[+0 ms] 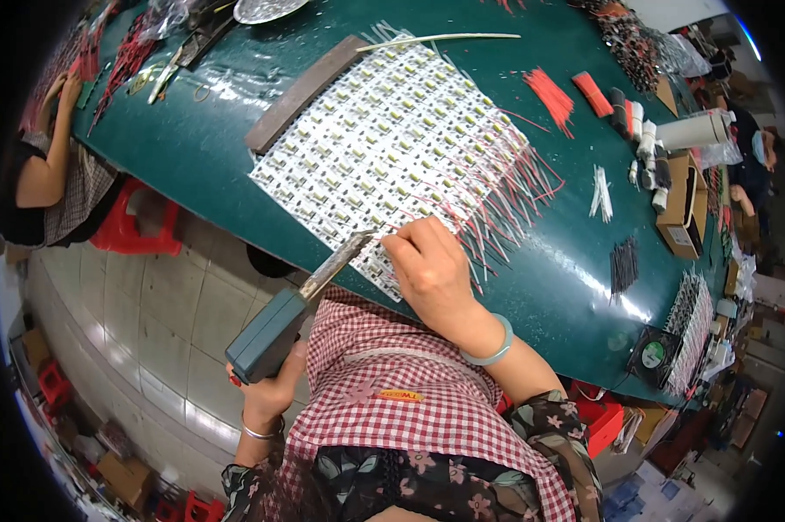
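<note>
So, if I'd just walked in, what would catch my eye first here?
Probably the big white panel of small repeated parts near the middle of the view, on the green table, with red and pale wires fringing its right side. Next, the blue-grey tool in the left grip, angled up toward the right grip over the panel. The red-and-white checked apron stands out at lower middle.

At lower left, the left hand holds a green soldering gun angled toward the white circuit-board panel mid-frame; the right hand overlaps the panel's lower edge.
</note>
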